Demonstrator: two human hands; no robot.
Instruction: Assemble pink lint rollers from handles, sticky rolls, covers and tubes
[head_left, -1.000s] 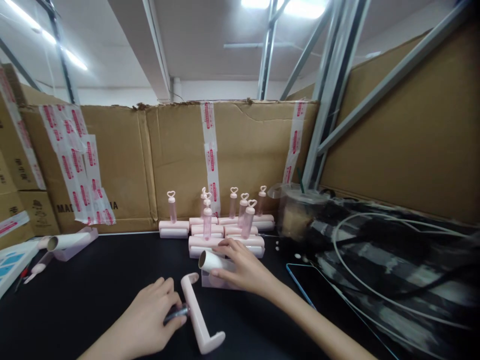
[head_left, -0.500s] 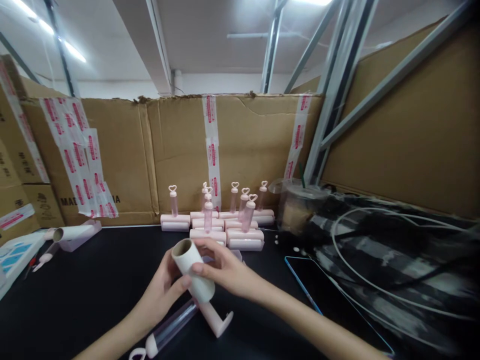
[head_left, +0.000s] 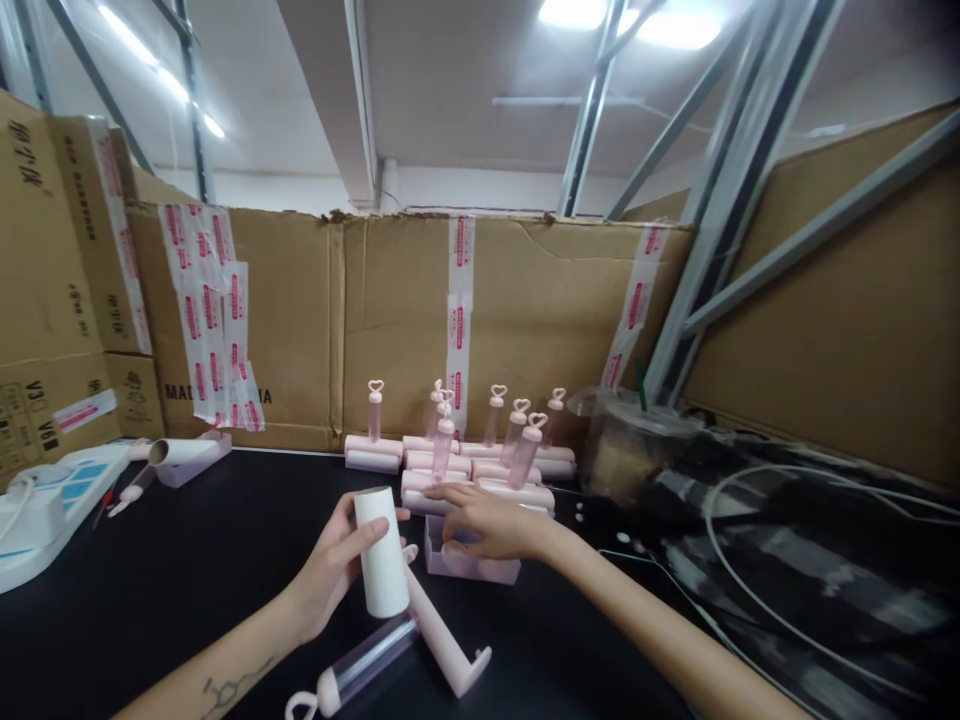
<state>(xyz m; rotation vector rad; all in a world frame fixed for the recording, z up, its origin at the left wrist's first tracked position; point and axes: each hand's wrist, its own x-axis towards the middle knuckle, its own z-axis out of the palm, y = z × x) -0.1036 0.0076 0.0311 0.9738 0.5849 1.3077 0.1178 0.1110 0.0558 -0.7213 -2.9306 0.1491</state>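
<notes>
My left hand (head_left: 330, 555) is wrapped round a white lint roll (head_left: 385, 565), held tilted above the black table. My right hand (head_left: 487, 520) reaches over a translucent purple cover (head_left: 472, 568), fingers apart; the thumb side dips into the cover and the index finger extends toward the pink lint rollers behind. Whether any fingertip touches something in the cover is hard to see. Below the lint roll lies a pale pink roller arm (head_left: 446, 640) with a bent end. Beside it is a clear tube handle (head_left: 367, 665) with a pink heart-shaped loop.
Several assembled pink lint rollers (head_left: 373, 452) stand in rows along the cardboard wall (head_left: 397, 320). At the left are another white roll (head_left: 187, 452) and a power strip (head_left: 82, 490). A drink cup (head_left: 622, 450), a phone (head_left: 660, 580) and black plastic with a white cable lie right.
My right hand has let go of the lint roll and moved right to the purple cover. My left hand keeps the roll, now more upright. The view has shifted slightly left.
</notes>
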